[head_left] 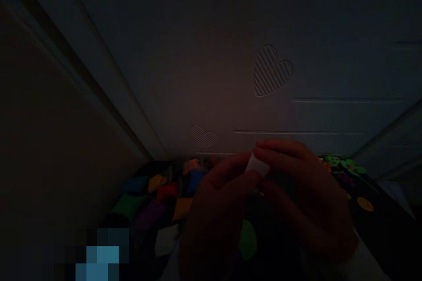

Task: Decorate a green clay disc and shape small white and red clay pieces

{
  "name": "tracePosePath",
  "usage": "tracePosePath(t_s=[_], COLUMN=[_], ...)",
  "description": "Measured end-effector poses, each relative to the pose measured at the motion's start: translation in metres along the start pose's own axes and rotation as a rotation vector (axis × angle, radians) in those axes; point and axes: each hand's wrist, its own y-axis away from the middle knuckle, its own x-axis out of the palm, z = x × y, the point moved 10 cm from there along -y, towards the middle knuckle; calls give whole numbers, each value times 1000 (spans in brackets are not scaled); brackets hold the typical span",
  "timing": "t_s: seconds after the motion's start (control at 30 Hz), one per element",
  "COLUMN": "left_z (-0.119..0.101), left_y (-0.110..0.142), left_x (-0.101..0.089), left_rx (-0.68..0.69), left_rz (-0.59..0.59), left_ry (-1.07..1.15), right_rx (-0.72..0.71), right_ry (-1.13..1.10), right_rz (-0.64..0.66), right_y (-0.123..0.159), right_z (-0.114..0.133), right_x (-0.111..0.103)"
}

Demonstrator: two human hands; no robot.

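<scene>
The view is very dark. Between my hands is a small white piece, perhaps folded paper or cloth; its exact kind does not show. My left hand pinches it from the left between thumb and fingers. From the right, my right hand reaches round it, fingertips at its upper edge and thumb just below. Under the hands lies a black surface with coloured shapes on it. A green round shape is partly hidden behind my left hand.
Left of my hands are patches in green, purple, red, orange and white. Green shapes and a yellow oval lie right. Behind rises a pale panel with embossed hearts.
</scene>
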Motion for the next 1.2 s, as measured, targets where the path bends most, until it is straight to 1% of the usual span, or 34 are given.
tracePosePath(t_s=[0.17, 0.23, 0.37, 0.53, 0.67, 0.77, 0.93, 1.2], left_z=[-1, -4, -3, 0, 1, -1, -3, -4], left_y=[2, 2, 0, -2, 1, 3, 3, 5], left_x=[9, 10, 5, 6, 3, 2, 5, 4], left_rx=[-5, 1, -20, -6, -5, -3, -10, -13], left_rz=[75, 78, 51, 73, 46, 43, 79, 70], left_ry=[25, 4, -16, -34, -52, -92, -211, -283], right_rx=[7, -2, -17, -31, -39, -28, -26, -59], right_ry=[-9, 0, 20, 76, 101, 78, 45, 69], right_rz=[69, 105, 160, 119, 90, 85, 102, 89], right_y=[-1, -1, 0, -1, -4, -6, -4, -7], right_z=[2, 3, -2, -5, -2, -3, -4, 1], right_x=[2, 5, 11, 9, 5, 3, 2, 0])
